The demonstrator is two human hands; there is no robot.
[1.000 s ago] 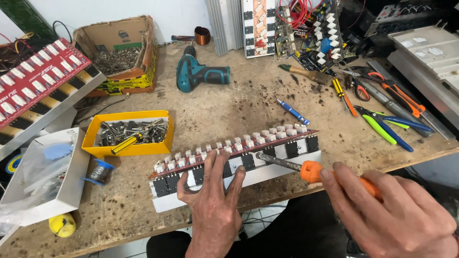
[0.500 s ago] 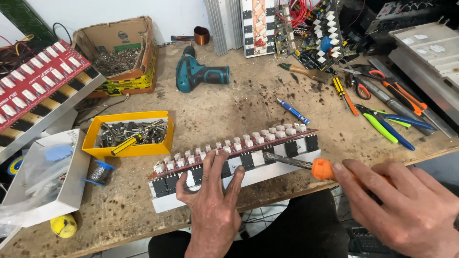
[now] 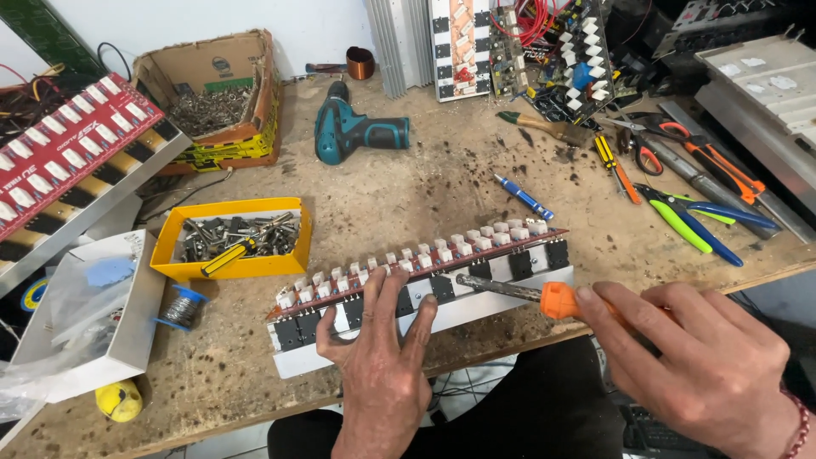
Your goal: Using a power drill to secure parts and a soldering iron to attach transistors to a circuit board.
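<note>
A yellow screw tray (image 3: 293,223) and blue pen (image 3: 524,196) lie beyond the fingers. The left hand (image 3: 380,361) presses spread fingers flat on the transistor board (image 3: 442,263), which runs left-right. The right hand (image 3: 705,365) grips the orange-handled screwdriver (image 3: 531,293), tip pointing left at the board.

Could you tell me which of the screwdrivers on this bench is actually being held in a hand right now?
The orange-handled screwdriver, gripped in the right hand with its tip at the long heatsink circuit board. The small blue screwdriver and the yellow-and-black one in the yellow tray lie untouched.
</note>
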